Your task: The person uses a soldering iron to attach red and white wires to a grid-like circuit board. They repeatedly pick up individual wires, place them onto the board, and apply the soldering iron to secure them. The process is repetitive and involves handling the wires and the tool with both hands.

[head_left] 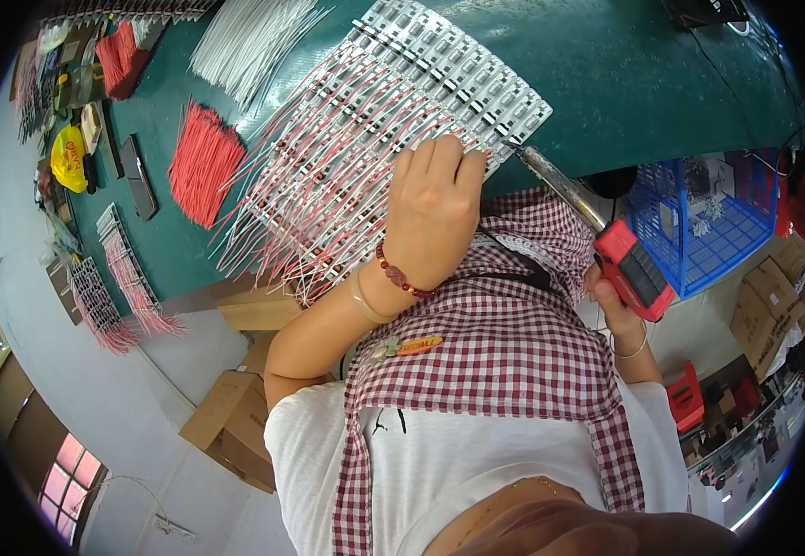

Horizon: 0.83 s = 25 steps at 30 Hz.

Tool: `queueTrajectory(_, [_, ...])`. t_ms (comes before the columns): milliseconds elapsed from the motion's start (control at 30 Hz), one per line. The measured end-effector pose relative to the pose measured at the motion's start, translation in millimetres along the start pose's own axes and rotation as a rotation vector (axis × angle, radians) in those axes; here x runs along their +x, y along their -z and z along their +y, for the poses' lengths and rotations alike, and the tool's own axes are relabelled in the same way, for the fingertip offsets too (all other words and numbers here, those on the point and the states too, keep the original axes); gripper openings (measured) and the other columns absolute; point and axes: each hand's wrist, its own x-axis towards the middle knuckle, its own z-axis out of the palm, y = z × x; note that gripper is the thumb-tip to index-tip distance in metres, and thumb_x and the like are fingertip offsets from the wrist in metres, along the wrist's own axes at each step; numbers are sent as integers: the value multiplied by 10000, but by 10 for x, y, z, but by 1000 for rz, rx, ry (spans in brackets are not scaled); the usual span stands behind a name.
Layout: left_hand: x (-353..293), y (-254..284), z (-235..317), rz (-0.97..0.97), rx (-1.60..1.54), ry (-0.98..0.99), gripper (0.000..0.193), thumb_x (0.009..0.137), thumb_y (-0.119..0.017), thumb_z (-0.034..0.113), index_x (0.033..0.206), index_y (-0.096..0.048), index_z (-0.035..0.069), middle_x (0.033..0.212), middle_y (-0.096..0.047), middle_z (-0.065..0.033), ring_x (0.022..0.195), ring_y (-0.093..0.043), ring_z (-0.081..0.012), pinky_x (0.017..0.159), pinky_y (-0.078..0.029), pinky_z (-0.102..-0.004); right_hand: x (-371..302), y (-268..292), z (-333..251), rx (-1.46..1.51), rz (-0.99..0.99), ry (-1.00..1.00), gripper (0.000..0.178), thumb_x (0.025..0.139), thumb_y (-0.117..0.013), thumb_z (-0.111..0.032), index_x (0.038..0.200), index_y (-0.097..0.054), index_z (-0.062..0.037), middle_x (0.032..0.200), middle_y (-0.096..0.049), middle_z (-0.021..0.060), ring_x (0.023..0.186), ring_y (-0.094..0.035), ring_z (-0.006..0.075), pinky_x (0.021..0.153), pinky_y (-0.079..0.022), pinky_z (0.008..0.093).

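My left hand (435,206) is bent over the near edge of a panel of small white circuit boards (462,69), its fingers closed; whatever they pinch is hidden. Many red and white wires (328,157) run from rows on the panel and hang off toward the lower left. My right hand (613,301) grips a soldering iron (634,269) with a red and black handle. Its metal tip reaches the panel's near right edge, just right of my left fingers. Beside the panel lie a bundle of loose red wires (206,165) and a bundle of white wires (249,46).
The green tabletop (625,83) holds a dark phone (138,176), a yellow packet (69,159) and small wired strips (127,269) at the left edge. A blue crate (690,222) stands to the right. Cardboard boxes (231,426) sit below the table.
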Motion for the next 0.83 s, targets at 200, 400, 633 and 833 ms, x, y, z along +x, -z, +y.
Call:
queueTrajectory(200, [12,-3,-7,-16,10,3,84,789,-691,21,862,-652,38,750,-482,-82,715,-522,-262,652,-425,-376,7,-12,-24,35,-30,-5,166,702,-691,-91,842,-651,-12,763,-623,100,635,-604,241,577,-470,328])
queueTrajectory(400, [0,6,8,-18,-4,19,109,766,-695,4,861,-654,39,751,-481,-81,714,-520,-260,651,-427,-374,113,-99,-117,19,-25,40,172,716,-695,-103,857,-649,-17,763,-618,92,630,-603,227,566,-468,323])
queueTrajectory(633, [-20,-5,8,-43,-7,-11,139,746,-578,25,881,-611,25,804,-484,-94,775,-509,-252,694,-409,-362,94,-115,-96,-37,12,72,165,715,-693,-99,852,-650,-17,768,-624,93,633,-607,225,562,-468,326])
queueTrajectory(833, [-22,0,3,-62,-11,-4,145,745,-582,21,887,-614,24,808,-487,-94,774,-510,-253,692,-409,-359,43,-59,-65,42,17,10,125,722,-679,-101,810,-653,-16,748,-623,91,640,-608,233,578,-472,332])
